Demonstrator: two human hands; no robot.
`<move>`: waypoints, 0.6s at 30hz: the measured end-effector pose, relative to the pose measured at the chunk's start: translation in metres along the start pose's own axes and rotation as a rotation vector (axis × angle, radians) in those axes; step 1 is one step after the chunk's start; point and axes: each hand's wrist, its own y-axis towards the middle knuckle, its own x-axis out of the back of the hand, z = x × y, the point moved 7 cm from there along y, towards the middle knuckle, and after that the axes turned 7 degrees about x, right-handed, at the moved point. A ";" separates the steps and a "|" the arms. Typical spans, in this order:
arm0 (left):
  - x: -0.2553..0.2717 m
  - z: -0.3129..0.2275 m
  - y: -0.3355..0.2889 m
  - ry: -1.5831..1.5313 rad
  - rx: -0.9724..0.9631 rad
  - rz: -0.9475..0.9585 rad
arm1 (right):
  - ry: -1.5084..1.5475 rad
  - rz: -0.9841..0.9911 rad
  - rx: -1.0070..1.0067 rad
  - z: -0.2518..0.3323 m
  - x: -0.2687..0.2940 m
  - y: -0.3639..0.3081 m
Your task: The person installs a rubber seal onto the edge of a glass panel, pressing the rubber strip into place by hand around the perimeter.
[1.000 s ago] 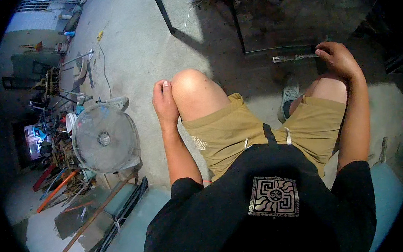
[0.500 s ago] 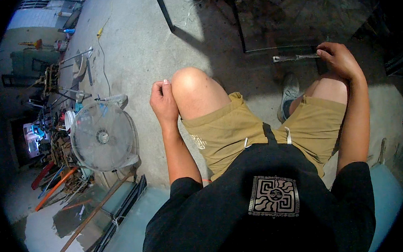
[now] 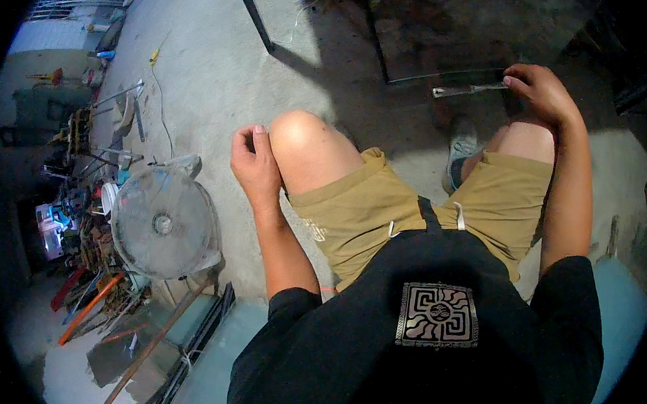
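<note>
My left hand rests beside my bare left knee, its fingers loosely curled. A dark gap shows between thumb and forefinger, and I see nothing held there. With the wrist over my right knee, my right hand pinches the end of a slim metal hand tool. The tool points left, level, and has a wider, pale far end; its exact kind is unclear. Just beyond it runs a thin bright edge, apparently of a glass sheet, in deep shadow.
A round floor fan stands at my left, with a heap of tools and scrap behind it. Black legs rise ahead. Pale glass sheets and a long wooden pole lie at lower left. A cable crosses the concrete floor.
My left thumb and forefinger have parted slightly, and that hand has shifted a little left. My right hand still pinches the tool in nearly the same place.
</note>
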 end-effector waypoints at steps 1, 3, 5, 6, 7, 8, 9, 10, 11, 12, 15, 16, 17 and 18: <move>-0.003 -0.017 -0.001 -0.043 -0.055 0.030 | 0.003 0.012 0.001 -0.001 -0.001 0.000; -0.013 -0.051 0.003 -0.130 -0.163 0.090 | 0.010 0.007 0.011 -0.004 -0.002 0.001; -0.035 -0.097 0.002 -0.229 -0.217 0.118 | 0.012 -0.011 0.017 -0.008 -0.004 0.002; -0.052 -0.113 0.002 -0.279 -0.245 0.135 | 0.011 -0.026 0.016 -0.010 -0.003 0.002; -0.068 -0.118 0.010 -0.362 -0.245 0.125 | 0.011 -0.037 0.025 -0.009 -0.004 0.003; -0.087 -0.125 0.020 -0.448 -0.248 0.115 | 0.023 -0.041 0.029 -0.006 -0.003 0.001; -0.114 -0.118 0.029 -0.638 -0.114 0.148 | 0.033 -0.051 0.026 -0.004 -0.001 0.000; -0.140 -0.113 0.031 -0.725 0.034 0.168 | 0.044 -0.064 0.015 -0.006 -0.001 -0.002; -0.172 -0.097 0.042 -0.874 0.156 0.186 | 0.037 -0.064 0.018 -0.004 0.001 -0.002; -0.199 -0.088 0.048 -0.841 0.180 0.177 | 0.029 -0.057 0.018 -0.003 0.002 -0.002; -0.284 -0.009 0.066 -0.677 0.466 0.292 | 0.057 -0.037 -0.008 -0.002 0.001 -0.003; -0.312 0.024 0.069 -0.643 0.534 0.343 | 0.075 -0.037 -0.026 -0.003 0.003 -0.004; -0.334 0.059 0.070 -0.576 0.577 0.376 | 0.065 -0.048 -0.009 -0.002 0.004 -0.004; -0.349 0.094 0.073 -0.417 0.547 0.399 | 0.058 -0.053 0.012 0.002 0.003 -0.003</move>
